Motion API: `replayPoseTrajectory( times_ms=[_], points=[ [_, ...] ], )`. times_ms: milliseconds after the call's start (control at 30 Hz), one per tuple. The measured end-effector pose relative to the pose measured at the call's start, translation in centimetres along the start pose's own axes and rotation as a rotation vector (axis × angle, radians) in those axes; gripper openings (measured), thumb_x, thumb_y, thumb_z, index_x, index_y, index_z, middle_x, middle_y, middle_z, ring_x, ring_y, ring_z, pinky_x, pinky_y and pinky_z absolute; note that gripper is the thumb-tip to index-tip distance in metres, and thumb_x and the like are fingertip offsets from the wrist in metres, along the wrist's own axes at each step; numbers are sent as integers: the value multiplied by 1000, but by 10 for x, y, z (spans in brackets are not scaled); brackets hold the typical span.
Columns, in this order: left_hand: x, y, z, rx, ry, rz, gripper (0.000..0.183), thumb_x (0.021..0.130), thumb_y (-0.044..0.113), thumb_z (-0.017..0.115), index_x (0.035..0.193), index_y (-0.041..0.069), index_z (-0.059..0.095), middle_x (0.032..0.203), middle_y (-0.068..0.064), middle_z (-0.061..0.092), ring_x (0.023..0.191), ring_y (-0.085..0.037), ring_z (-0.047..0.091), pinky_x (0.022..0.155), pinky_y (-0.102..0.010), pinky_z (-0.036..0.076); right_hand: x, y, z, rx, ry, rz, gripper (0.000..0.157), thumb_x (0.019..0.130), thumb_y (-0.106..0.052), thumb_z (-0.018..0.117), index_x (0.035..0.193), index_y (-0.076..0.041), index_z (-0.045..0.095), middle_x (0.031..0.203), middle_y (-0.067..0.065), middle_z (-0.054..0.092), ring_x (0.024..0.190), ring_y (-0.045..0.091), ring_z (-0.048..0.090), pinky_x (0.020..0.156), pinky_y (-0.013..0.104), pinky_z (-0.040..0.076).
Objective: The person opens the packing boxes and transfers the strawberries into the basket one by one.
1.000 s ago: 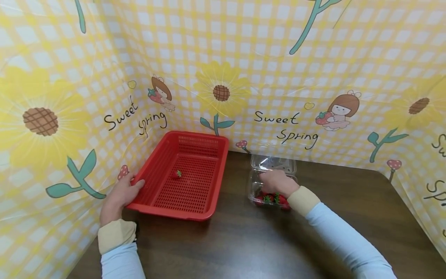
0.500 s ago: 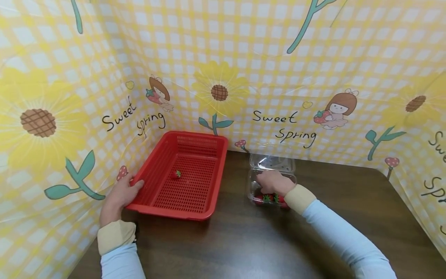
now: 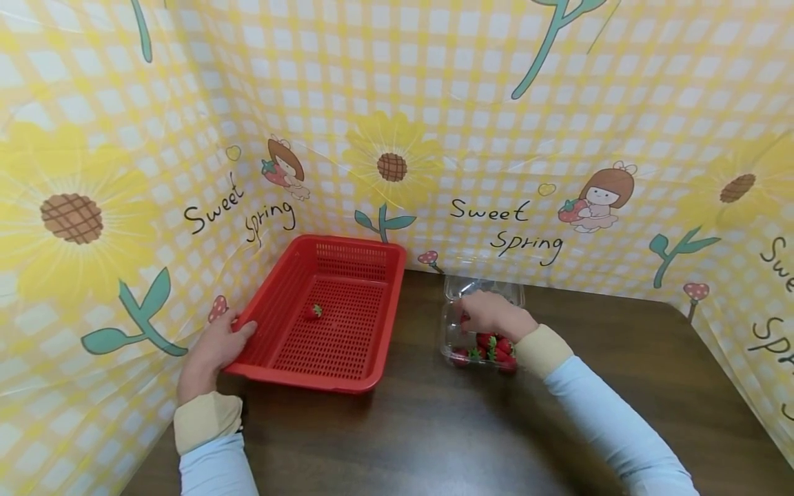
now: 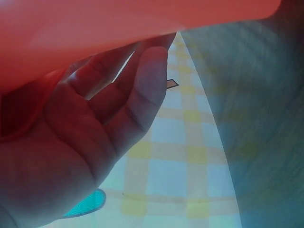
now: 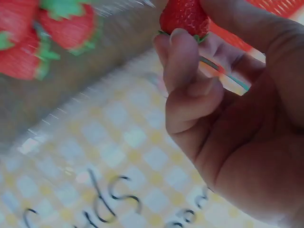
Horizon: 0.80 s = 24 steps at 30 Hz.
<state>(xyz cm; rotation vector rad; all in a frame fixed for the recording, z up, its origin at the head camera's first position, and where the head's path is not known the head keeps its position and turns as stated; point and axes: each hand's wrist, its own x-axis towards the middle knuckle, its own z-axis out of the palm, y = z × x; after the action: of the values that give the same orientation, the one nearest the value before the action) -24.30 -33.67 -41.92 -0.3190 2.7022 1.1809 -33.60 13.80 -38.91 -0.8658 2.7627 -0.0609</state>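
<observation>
At the left end of the red plastic basket [image 3: 387,331], my left hand [image 3: 214,351] grips the near left rim. Its fingers [image 4: 147,83] curl beneath that rim in the left wrist view, with the thumb on top in the head view. One strawberry [image 3: 313,313] lies on the basket floor. Over the clear plastic box [image 3: 446,334], my right hand [image 3: 493,315] pinches a strawberry [image 5: 184,18] between thumb and fingers. Several more strawberries [image 3: 499,351] sit in the near part of that box. The hand covers some of the box's far part.
The box's clear lid [image 3: 515,293] is folded back against the checked cloth [image 3: 397,83], which rises behind and at both sides. Basket and box stand apart on the brown wooden table [image 3: 422,427].
My right hand has lifted from inside the box with a strawberry, uncovering more of the strawberries there. The left hand and the basket stay in place.
</observation>
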Motion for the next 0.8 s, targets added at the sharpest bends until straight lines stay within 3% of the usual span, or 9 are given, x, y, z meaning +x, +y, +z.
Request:
replayPoseTrajectory(
  times_ms=[167,333,567,800],
  points=[
    [0,-1,0,-5,1,7,57,101,41,48,142,4,37,119,-24,57,90,-24,63,69,-29,51,-2,-9,-22,50,101,-64,25,91,-21,69,113,-11,64,101,3,70,79,16,64,70,34,53],
    [-2,-3,3,-9,-16,-4,62,100,43,49,146,5,33,122,-25,55,91,-25,63,70,-30,53,5,-17,-35,72,186,-159,15,91,-25,70,100,-15,63,85,-3,64,69,11,54,63,27,45],
    [0,-3,6,-4,-1,6,65,101,43,47,151,7,28,125,-26,53,96,-27,61,71,-30,52,20,-38,-66,49,221,-210,19,91,-25,69,104,-13,62,82,0,61,67,13,52,61,28,43],
    [-2,-2,-1,-3,17,30,61,101,42,47,148,7,32,126,-26,53,97,-28,60,71,-29,50,40,-67,-93,100,246,-260,28,93,-24,67,116,-10,60,102,5,68,86,18,63,77,35,52]
  ],
)
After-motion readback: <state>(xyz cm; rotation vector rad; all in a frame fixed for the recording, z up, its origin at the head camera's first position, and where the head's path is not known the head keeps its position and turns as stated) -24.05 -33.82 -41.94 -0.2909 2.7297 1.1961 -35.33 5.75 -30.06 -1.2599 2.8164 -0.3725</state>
